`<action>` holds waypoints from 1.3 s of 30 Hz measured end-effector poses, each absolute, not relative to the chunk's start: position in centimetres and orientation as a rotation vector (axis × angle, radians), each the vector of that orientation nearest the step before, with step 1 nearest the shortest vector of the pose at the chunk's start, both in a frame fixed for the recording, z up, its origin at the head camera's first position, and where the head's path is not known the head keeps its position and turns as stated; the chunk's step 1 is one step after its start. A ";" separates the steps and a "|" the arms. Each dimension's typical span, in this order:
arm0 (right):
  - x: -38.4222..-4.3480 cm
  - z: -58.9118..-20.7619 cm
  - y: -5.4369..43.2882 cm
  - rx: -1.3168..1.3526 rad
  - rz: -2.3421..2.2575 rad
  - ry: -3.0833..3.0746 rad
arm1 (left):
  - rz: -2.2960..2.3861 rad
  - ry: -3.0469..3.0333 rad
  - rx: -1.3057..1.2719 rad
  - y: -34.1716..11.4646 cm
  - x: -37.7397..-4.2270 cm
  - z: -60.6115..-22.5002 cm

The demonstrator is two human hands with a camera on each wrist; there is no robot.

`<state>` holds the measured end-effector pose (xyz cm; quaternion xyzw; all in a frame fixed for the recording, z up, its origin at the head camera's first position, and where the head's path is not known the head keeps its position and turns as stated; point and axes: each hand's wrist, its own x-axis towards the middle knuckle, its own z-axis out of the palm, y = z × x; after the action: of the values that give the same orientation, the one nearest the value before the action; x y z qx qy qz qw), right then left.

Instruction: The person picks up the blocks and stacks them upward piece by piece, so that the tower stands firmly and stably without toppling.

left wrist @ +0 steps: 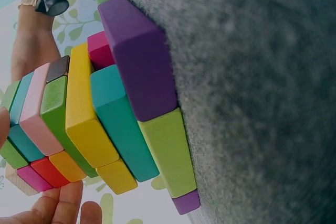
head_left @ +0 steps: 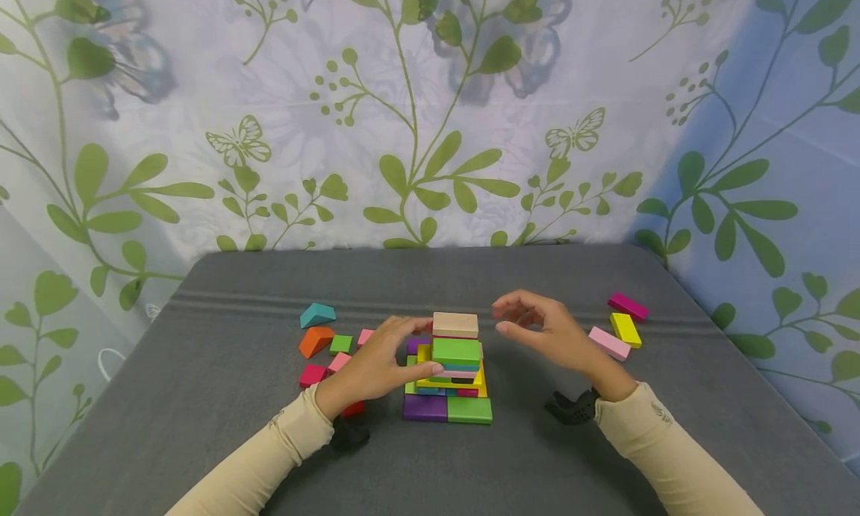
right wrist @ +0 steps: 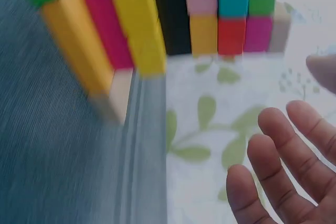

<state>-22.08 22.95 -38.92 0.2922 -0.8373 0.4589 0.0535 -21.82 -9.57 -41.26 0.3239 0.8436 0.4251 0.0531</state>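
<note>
A tower of coloured wooden blocks (head_left: 457, 352) stands in the middle of the table, narrower toward its top. Its lowest row shows a purple block (head_left: 425, 408) beside a green block (head_left: 469, 410); a plain wood block (head_left: 455, 325) lies on top. My left hand (head_left: 379, 359) holds the upper tower from the left, thumb at the front and fingers (left wrist: 65, 203) round the back. To the right of the tower, my right hand (head_left: 544, 329) hovers apart from it with loosely bent fingers and nothing in them, as the right wrist view also shows.
Left of the tower lie loose blocks, among them a teal one (head_left: 317, 315), an orange one (head_left: 316, 342) and a green one (head_left: 340, 344). On the right are a magenta block (head_left: 628, 306), a yellow block (head_left: 625, 330) and a pink block (head_left: 609, 343). A patterned curtain (head_left: 403, 113) hangs behind the grey table (head_left: 222, 396).
</note>
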 end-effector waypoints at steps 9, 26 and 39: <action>-21.4 -39.4 29.8 0.742 1.009 -2.637 | 1.292 2.573 0.994 -9.7 -21.9 -41.3; -20.7 -41.7 39.2 0.332 0.605 -2.951 | 1.290 2.574 0.989 -9.7 -21.9 -41.4; -20.4 -41.9 38.2 0.373 0.614 -3.001 | 1.283 2.571 0.970 -9.6 -21.8 -41.3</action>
<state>-20.35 38.19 -41.87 0.1209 -0.9722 0.1988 0.0278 -21.80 -9.58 -41.26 0.3193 0.8465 0.4225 0.0543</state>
